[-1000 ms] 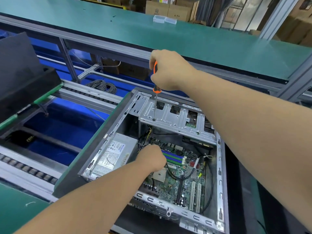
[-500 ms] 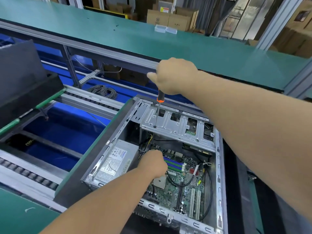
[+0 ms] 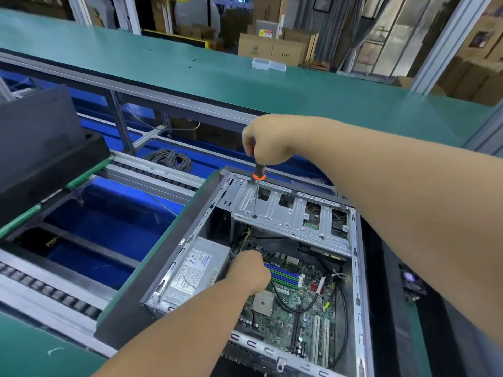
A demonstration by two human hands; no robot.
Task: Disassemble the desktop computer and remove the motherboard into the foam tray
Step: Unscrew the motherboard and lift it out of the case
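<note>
The right hand (image 3: 268, 140) grasps the handle of an orange-and-black screwdriver (image 3: 257, 183), whose shaft runs straight down so the tip sits on a screw (image 3: 254, 216) in the silver drive cage (image 3: 291, 216) directly below that hand. To do this step well, the person should probably keep the shaft upright over the screw head, press down firmly while turning, and stop the screw dropping into the case. The right forearm reaches in from the right, wrist bent so the knuckles face up. The left hand (image 3: 249, 270) is down inside the open computer case (image 3: 174, 265), its forearm coming up from below; its fingers curl near the cables beside the power supply (image 3: 196, 270), but whether they hold anything cannot be told. The motherboard (image 3: 294, 308) lies seated in the case floor, just right of the left hand and below the cage. A black foam tray (image 3: 49, 164) sits well to the left of both hands.
</note>
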